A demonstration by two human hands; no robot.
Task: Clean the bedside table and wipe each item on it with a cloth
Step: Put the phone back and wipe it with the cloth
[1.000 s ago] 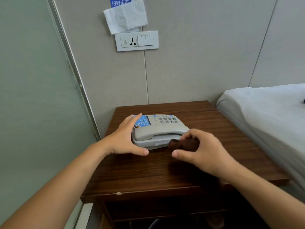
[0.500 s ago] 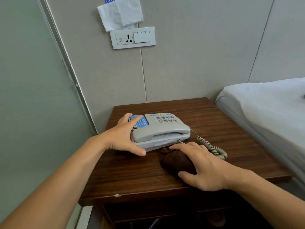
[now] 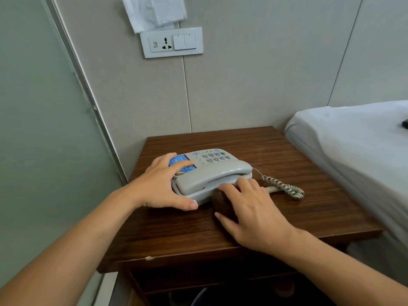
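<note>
The cloth (image 3: 223,204) is pressed on the table (image 3: 176,235) by the right hand (image 3: 254,215), fingers spread flat, touching the phone (image 3: 212,173). The phone is held by the left hand (image 3: 159,186), fingers curled round. The phone's side should be rubbed slowly, clear of the cord (image 3: 284,188).

Bare forearms; hands (image 3: 162,186) ungloved.
</note>
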